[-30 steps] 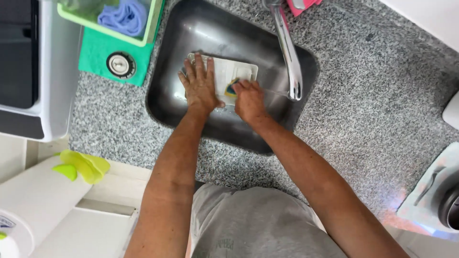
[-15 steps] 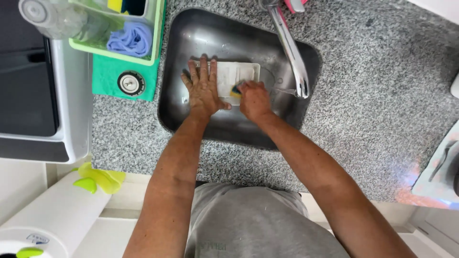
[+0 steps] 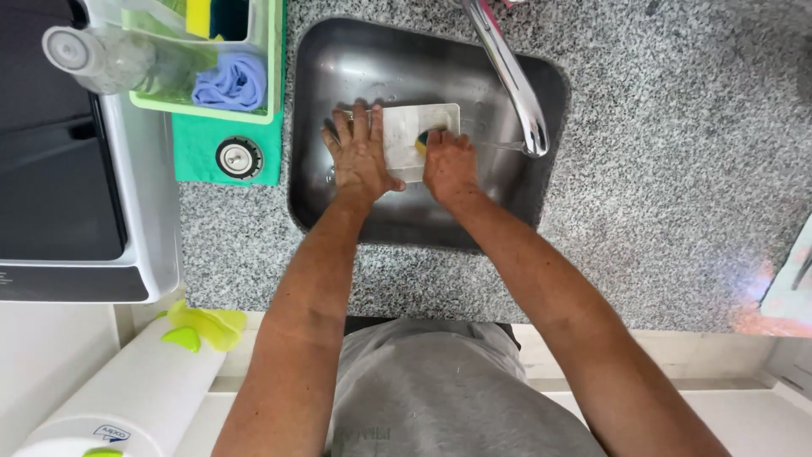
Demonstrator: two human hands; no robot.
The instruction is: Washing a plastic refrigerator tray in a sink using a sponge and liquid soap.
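Observation:
A white rectangular cutting board (image 3: 404, 127) lies in the steel sink (image 3: 507, 211). My left hand (image 3: 359, 152) lies flat on the board's left part, fingers spread, pressing it down. My right hand (image 3: 448, 165) is closed on a yellow and green sponge (image 3: 420, 140) against the board's right part. A thin stream of water runs from the tap (image 3: 512, 76) just to the right of my right hand.
Speckled granite counter (image 3: 677, 169) surrounds the sink. At left, a green caddy (image 3: 203, 106) holds a blue cloth (image 3: 230, 80) and sponges, on a green mat (image 3: 199, 161) with a sink plug (image 3: 238, 156). A clear bottle (image 3: 101, 59) and a white appliance (image 3: 152, 211) stand further left.
The view has shifted, so the sink sits lower in frame. My hands stay on the board, the right one with the sponge moving slightly over it.

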